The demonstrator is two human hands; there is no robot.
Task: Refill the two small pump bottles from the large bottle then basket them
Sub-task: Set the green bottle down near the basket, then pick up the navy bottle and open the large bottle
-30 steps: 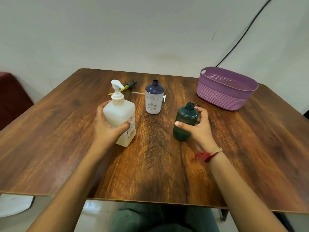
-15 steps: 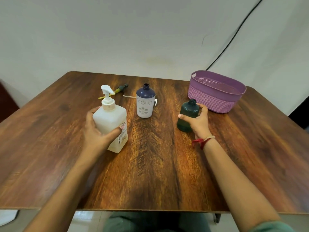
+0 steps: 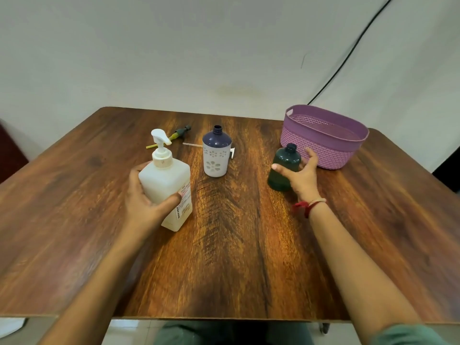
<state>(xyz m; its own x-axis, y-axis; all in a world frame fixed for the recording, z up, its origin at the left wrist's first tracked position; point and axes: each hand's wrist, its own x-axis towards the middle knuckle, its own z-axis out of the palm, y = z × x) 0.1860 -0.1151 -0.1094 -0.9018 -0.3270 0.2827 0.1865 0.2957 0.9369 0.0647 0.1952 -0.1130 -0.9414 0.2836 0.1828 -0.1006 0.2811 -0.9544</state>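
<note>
My left hand (image 3: 146, 200) grips the large white pump bottle (image 3: 165, 180), which stands at the table's left middle. My right hand (image 3: 302, 179) wraps the small dark green bottle (image 3: 285, 165): thumb on its front, fingers behind it. That bottle stands uncapped on the table, just in front of the purple basket (image 3: 323, 135). A second small bottle (image 3: 215, 155), white with a dark purple top and an open neck, stands between my hands, untouched.
A green-and-yellow pump head (image 3: 179, 133) lies behind the large bottle. A white pump head (image 3: 232, 153) with its thin tube lies behind the purple-topped bottle. The wooden table (image 3: 236, 245) ends near my lap. A black cable runs down the wall.
My right hand has slid the green bottle away from me, close to the basket, and its fingers have loosened a little. My left hand keeps its hold on the large bottle.
</note>
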